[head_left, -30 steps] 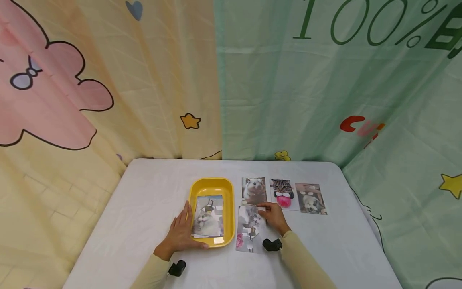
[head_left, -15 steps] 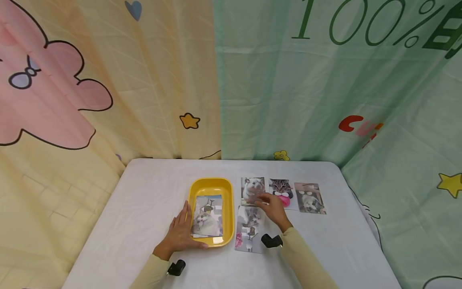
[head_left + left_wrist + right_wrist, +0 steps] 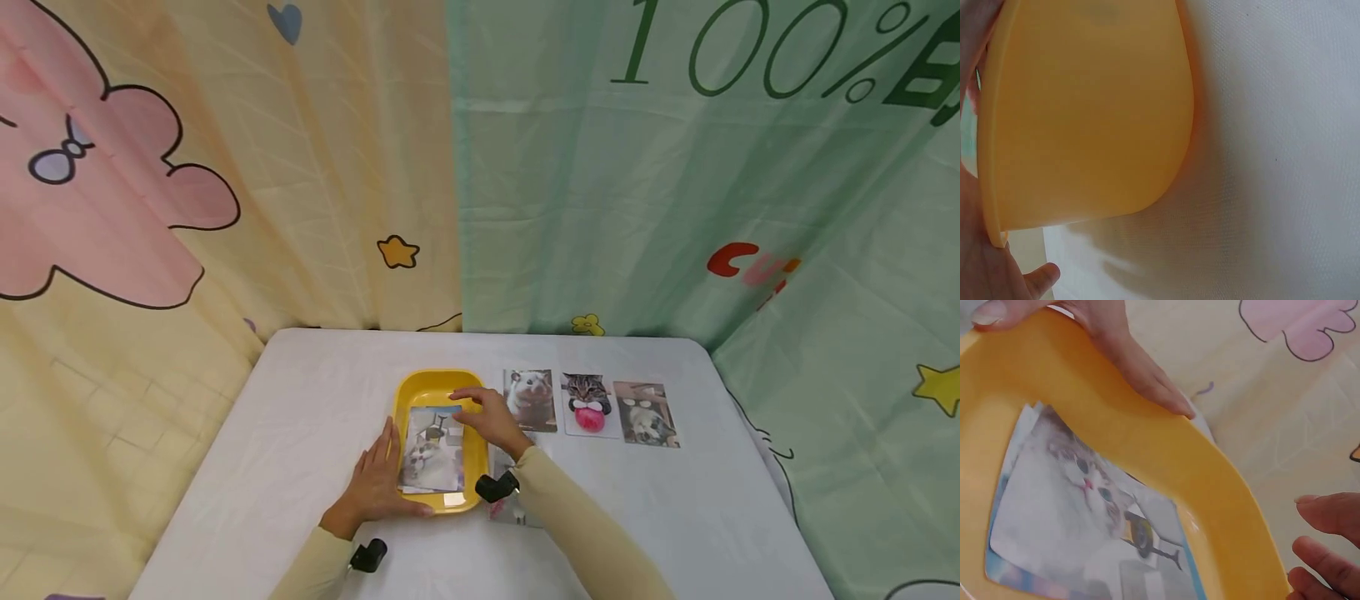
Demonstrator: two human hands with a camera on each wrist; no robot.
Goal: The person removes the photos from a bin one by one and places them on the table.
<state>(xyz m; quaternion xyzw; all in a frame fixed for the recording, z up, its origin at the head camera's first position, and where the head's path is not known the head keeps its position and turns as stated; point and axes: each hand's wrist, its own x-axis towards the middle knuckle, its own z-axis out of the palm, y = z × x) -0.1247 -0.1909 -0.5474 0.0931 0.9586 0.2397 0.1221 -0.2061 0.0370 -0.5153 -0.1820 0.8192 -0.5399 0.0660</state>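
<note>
A yellow plastic tray [image 3: 423,390] holds a small stack of photo cards [image 3: 431,454], the top one showing a pale cat. My left hand [image 3: 371,483] rests along the tray's left rim, fingers straight and thumb at the near corner. In the left wrist view, the tray's outer wall [image 3: 1097,125] fills the middle. My right hand [image 3: 491,421] hovers over the tray's right side, fingers slightly bent. Nothing shows between its fingertips in the right wrist view, where the cat card [image 3: 1079,494] lies inside the tray.
To the right, a hamster card [image 3: 529,402], a card of a cat with a pink ball [image 3: 590,406] and a brownish animal card [image 3: 647,414] lie in a row. Another card [image 3: 516,510] is partly hidden under my right forearm. Curtains [image 3: 600,208] hang behind the white table [image 3: 315,375].
My right hand has moved left from the laid-out cards to over the tray. A card below the hamster card is now largely covered by my arm. My left hand has stayed put.
</note>
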